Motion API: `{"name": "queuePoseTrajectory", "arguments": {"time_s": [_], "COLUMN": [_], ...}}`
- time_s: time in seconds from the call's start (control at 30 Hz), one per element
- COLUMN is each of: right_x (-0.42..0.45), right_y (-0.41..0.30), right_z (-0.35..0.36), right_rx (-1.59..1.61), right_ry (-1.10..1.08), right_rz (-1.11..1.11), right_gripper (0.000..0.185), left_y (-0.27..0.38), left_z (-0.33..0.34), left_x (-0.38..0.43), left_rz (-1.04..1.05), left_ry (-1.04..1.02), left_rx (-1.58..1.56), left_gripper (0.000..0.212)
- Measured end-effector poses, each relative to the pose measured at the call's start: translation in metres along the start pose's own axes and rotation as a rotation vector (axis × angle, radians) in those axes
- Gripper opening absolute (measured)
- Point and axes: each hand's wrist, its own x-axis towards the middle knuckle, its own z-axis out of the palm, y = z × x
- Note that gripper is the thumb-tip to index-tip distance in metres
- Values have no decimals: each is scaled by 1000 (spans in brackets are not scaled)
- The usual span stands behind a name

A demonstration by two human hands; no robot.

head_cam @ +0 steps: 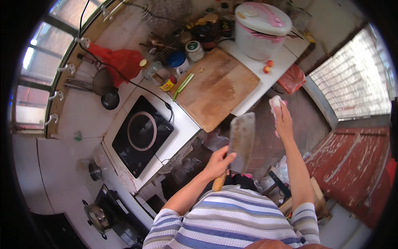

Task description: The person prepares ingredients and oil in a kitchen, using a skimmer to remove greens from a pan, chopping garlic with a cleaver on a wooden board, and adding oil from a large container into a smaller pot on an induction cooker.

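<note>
My left hand (219, 164) grips a cleaver (242, 138) low on its wooden handle, near where it meets the blade. The broad blade points away from me and has brownish stains. Off to the right, my right hand (283, 123) holds a crumpled white and pink cloth (275, 107), apart from the cleaver. Beyond the blade a wooden cutting board (217, 84) lies on the white counter, with damp-looking darker patches. Pieces of green onion stalk (183, 86) rest along its left edge, and a small pale scrap (201, 70) lies near its far side.
Left of the board sits a black induction cooktop (142, 132) with a cable. Jars, a blue-lidded mug (178, 60) and a rice cooker (261, 31) stand behind. Two small reddish fruits (267, 67) lie beside the cooker. A red wooden door (348, 168) is at right.
</note>
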Motion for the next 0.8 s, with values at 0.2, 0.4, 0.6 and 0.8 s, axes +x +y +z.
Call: {"name": "queuePoseTrajectory", "arguments": {"time_s": [0.2,0.4,0.6,0.8], "right_x": [135,174,-1,21], "right_y": [-6,35,-26,-54], "right_z": [113,203,259,195], "right_rx": [-290,-626,-744,45], "right_ry": [-223,81,-383,-523], "right_rz": [-466,-381,-726,-504], "right_gripper": [53,50,43,20], "left_y": [9,39,88,101], "left_z": [-78,-132,-156,-156], "left_x": [-17,-11,65,170], "left_rz": [123,267,525,809], "left_ry": [421,546,686,599], "left_rx": [-272,-171,668,1405], "left_gripper": [23,44,26,43]}}
